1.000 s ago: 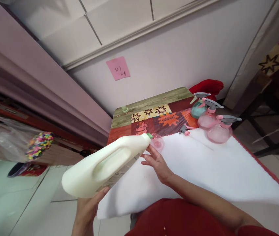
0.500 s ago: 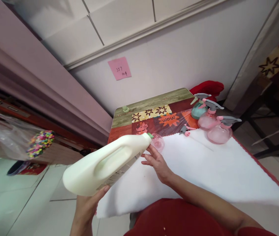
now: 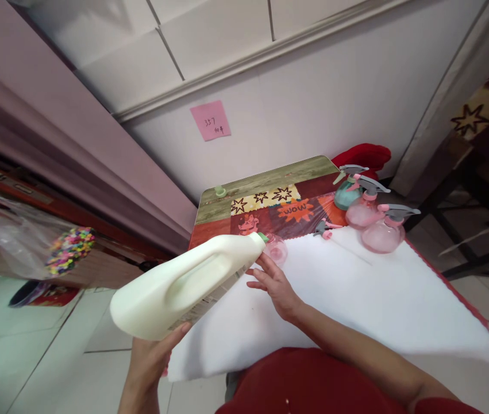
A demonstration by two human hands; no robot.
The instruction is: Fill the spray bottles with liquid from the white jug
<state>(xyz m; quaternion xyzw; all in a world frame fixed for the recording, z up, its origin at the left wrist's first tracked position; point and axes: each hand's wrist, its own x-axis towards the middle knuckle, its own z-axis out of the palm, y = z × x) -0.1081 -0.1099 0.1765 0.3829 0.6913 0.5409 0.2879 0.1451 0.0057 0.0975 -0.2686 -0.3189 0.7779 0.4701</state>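
A large white jug [image 3: 179, 284] with a moulded handle is tipped over, its green neck resting at the mouth of a small clear pink bottle [image 3: 276, 248]. My left hand [image 3: 151, 362] grips the jug from below at its base. My right hand [image 3: 272, 282] is at the pink bottle, fingers curled round its near side and steadying it on the white cloth [image 3: 356, 293]. Whether liquid is flowing cannot be made out.
Three spray bottles, one teal [image 3: 347, 190] and two pink [image 3: 377, 230], stand at the table's right rear. A loose spray head [image 3: 324, 228] lies on the cloth edge, a green cap [image 3: 219, 191] at the back left. A patterned table [image 3: 265, 198] meets the wall.
The jug and both hands have barely moved; the base of the jug sits slightly higher and the view has shifted a little.
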